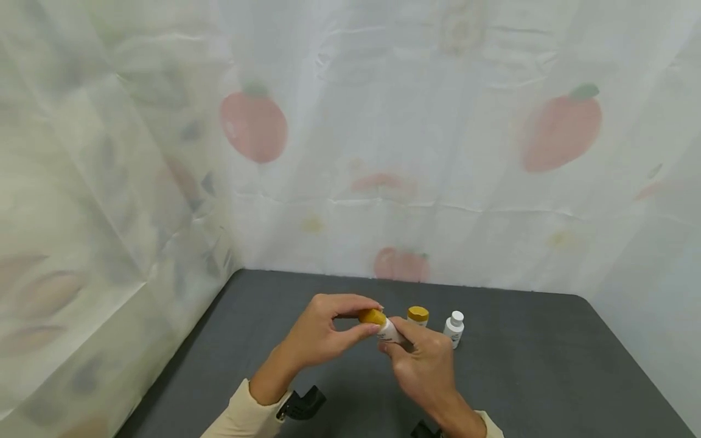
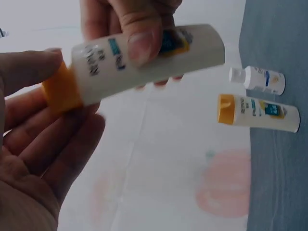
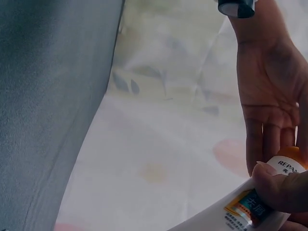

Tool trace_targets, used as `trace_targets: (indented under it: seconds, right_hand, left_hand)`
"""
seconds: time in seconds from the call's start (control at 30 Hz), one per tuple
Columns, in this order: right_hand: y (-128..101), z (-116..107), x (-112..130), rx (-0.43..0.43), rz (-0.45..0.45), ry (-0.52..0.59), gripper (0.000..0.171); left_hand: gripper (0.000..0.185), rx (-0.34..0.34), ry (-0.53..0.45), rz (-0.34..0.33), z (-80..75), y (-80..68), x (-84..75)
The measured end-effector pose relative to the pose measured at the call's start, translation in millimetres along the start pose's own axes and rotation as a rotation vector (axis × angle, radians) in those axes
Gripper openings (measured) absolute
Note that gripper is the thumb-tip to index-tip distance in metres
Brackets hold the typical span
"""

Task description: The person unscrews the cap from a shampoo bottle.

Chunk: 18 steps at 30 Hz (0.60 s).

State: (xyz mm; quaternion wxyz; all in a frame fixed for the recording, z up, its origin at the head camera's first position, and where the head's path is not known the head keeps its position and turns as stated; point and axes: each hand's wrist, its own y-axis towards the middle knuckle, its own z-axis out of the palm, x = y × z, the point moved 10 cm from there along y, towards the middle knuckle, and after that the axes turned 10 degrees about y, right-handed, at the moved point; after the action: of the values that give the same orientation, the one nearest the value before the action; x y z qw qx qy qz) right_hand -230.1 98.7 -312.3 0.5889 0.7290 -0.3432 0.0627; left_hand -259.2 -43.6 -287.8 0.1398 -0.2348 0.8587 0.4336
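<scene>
A white shampoo bottle (image 2: 113,79) with an orange-yellow cap (image 2: 62,91) is held tilted above the table between both hands. My left hand (image 1: 323,331) pinches that cap between thumb and fingers. Round the white body curl the fingers and thumb of my right hand (image 1: 424,362), with the thumb lying over the printed label (image 3: 248,207). Behind the right hand stands a second, similar shampoo bottle (image 2: 262,113) with the same coloured cap, its lower part hidden in the head view. To its right is a smaller white bottle (image 1: 454,330) with a white cap.
The dark grey table (image 1: 537,365) has rounded far corners. White sheeting (image 1: 416,121) printed with fruit hangs behind it, and a leaf-patterned sheet (image 1: 120,201) borders the left edge. Black straps with devices (image 1: 303,403) sit on the wrists.
</scene>
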Motion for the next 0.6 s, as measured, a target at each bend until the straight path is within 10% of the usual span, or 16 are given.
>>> trace_targets:
  seconds: [0.6]
  right_hand:
    - [0,0,0,0.009,0.001,0.021,0.040]
  left_hand:
    - [0.029,0.004,-0.092,-0.103,5.0,-6.5,7.7]
